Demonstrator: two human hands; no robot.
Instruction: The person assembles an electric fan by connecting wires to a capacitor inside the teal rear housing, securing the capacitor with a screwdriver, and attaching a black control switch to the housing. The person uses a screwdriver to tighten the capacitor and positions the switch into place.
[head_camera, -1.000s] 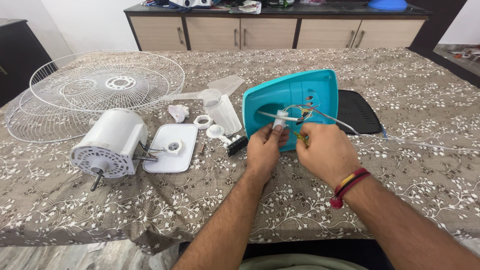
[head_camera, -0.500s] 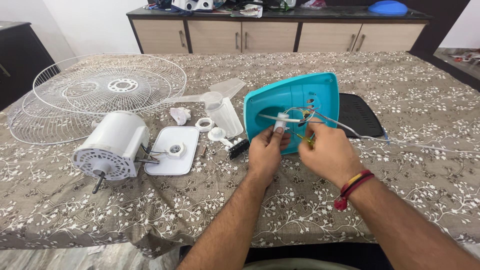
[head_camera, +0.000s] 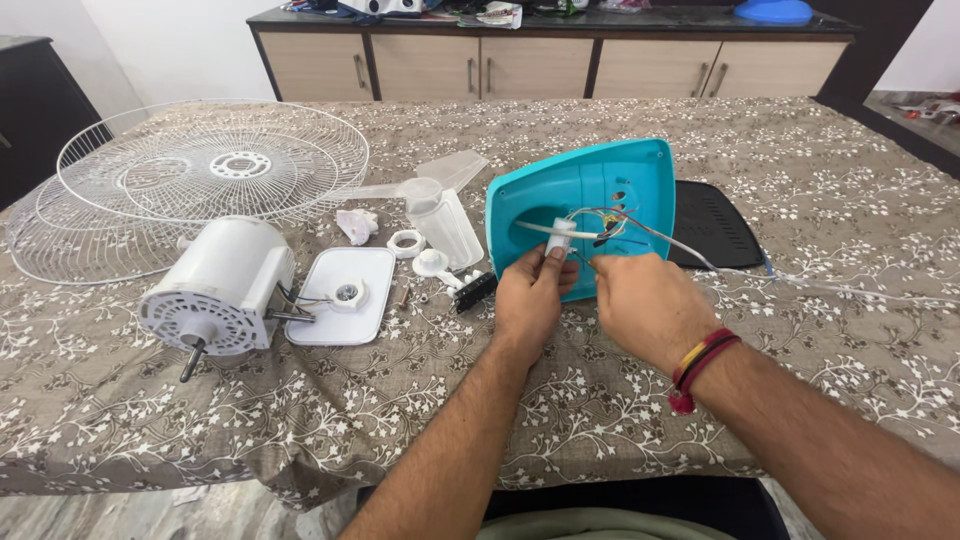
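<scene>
A teal plastic fan base cover (head_camera: 640, 185) stands tilted on the table with coloured wires (head_camera: 605, 222) hanging out of it. My left hand (head_camera: 530, 295) pinches a small white cylindrical part (head_camera: 559, 236) that sits on those wires, in front of the cover. My right hand (head_camera: 645, 305) is just to its right, fingers closed around thin wires at the cover's lower edge. A red and yellow thread band is on my right wrist. A white cord (head_camera: 800, 282) runs from the cover off to the right.
A white fan motor (head_camera: 220, 285) lies at the left beside a white square plate (head_camera: 345, 298). Two wire fan guards (head_camera: 200, 170) lie behind it. Clear fan blades (head_camera: 440, 215), small white rings, a black switch block (head_camera: 473, 290) and a black panel (head_camera: 715, 222) surround the cover. Cabinets stand at the back.
My right hand has shifted slightly up and left toward the wires, and the yellow piece seen at its fingertips is hidden. My left hand keeps its hold on the white part.
</scene>
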